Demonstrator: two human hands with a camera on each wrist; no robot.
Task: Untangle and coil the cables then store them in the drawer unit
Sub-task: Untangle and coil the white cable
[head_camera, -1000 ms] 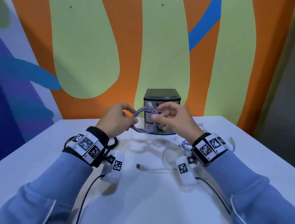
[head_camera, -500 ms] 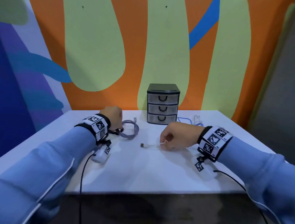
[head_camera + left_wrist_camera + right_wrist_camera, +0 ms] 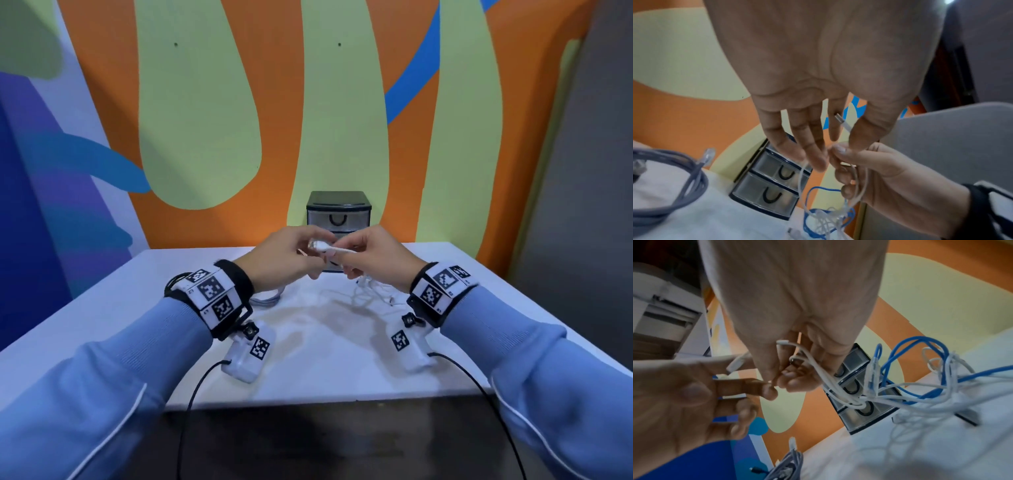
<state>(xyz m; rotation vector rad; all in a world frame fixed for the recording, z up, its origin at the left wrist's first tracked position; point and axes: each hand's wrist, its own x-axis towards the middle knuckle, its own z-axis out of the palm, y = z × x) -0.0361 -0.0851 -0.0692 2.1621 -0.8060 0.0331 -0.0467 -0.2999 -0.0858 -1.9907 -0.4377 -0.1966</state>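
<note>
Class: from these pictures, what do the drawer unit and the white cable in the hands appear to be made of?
Drawer unit: likely plastic, a glossy black frame with see-through grey drawer fronts. White cable: apparently a smooth rubbery jacket that bends in loose loops; its plug has a shiny, probably metal tip.

Light blue sleeves [image 3: 102, 377], black wristbands [image 3: 236, 277] bearing white square-code tags [image 3: 214, 291], white camera pods [image 3: 248, 353] trailing black leads [image 3: 191, 404].

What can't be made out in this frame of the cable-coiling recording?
- Drawer unit: in the head view both hands cover its lower drawers; contents unreadable in any view.
- White cable: where it runs free of the blue cable is lost in the blurred tangle, right wrist view.
- Left hand grip: its thumb hides the pinch point, left wrist view.
- Grey cable: cut off by the left edge, left wrist view.
</note>
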